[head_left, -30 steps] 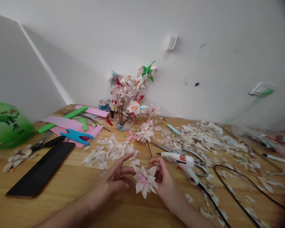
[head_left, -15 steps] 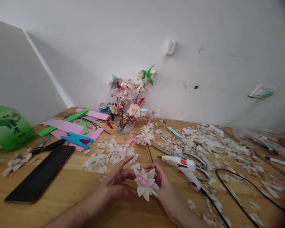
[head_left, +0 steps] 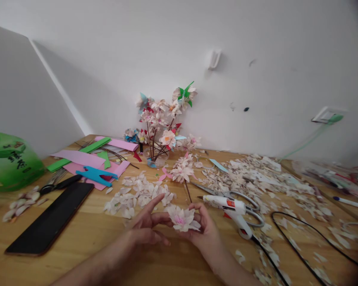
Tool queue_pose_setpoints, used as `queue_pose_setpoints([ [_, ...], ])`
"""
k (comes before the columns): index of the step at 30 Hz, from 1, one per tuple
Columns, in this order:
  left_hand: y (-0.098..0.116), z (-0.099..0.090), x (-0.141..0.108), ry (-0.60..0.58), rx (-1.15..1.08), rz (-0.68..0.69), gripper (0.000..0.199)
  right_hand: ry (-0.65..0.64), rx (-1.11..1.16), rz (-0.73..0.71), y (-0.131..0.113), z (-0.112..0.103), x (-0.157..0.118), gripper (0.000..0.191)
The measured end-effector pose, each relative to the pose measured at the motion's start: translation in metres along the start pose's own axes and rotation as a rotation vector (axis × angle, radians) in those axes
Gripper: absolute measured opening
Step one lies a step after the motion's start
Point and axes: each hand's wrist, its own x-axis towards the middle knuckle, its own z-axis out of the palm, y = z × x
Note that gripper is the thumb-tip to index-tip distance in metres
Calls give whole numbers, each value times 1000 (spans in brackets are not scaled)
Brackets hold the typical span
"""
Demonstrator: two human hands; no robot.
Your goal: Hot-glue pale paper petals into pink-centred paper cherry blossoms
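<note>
A white handmade flower (head_left: pixel 182 219) with a pink centre faces up and is held in my right hand (head_left: pixel 207 228), whose thumb and fingers close round its underside. My left hand (head_left: pixel 149 226) is at the flower's left side, fingers spread; a fingertip reaches the petals, though I cannot tell if it presses them. Just beyond lie loose white petals (head_left: pixel 140 192) and a finished flower on a stem (head_left: pixel 182 169). To the right, a white glue gun (head_left: pixel 231 204) rests by grey-handled scissors (head_left: pixel 255 218).
Flowers on twigs (head_left: pixel 159 119) stand in a clear holder by the wall. At left lie a black phone (head_left: pixel 52 218), pink, green and blue paper (head_left: pixel 95 174) and a green bag (head_left: pixel 13 159). Shell scraps (head_left: pixel 256 178) and a black cable (head_left: pixel 310 226) cover the right side.
The flower has tipped back and risen slightly, so its face now points more upward. My right hand has turned with it; my left hand has shifted only a little.
</note>
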Motion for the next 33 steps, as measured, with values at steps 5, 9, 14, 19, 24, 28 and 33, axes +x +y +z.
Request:
queue_pose_setpoints([
  [5, -5, -4, 4, 0, -34, 22, 99, 43, -31, -4, -3, 1, 1, 58],
  [9, -2, 0, 2, -15, -68, -11, 107, 51, -41, -28, -8, 4, -1, 59],
  [14, 1, 10, -5, 64, -137, -15, 95, 117, -131, -112, -6, 3, -6, 51],
  [19, 3, 16, -6, 106, -205, -29, 101, 144, -250, -163, -4, 1, -6, 47],
  [24, 9, 23, -12, 167, -184, -36, 87, 167, -292, -178, -6, 0, -5, 46],
  [28, 3, 14, -10, 154, -183, -29, 88, 161, -330, -205, -6, -2, -5, 46],
  [33, -3, 5, -4, 94, -109, -37, 101, 143, -375, -221, -7, -2, -8, 45],
])
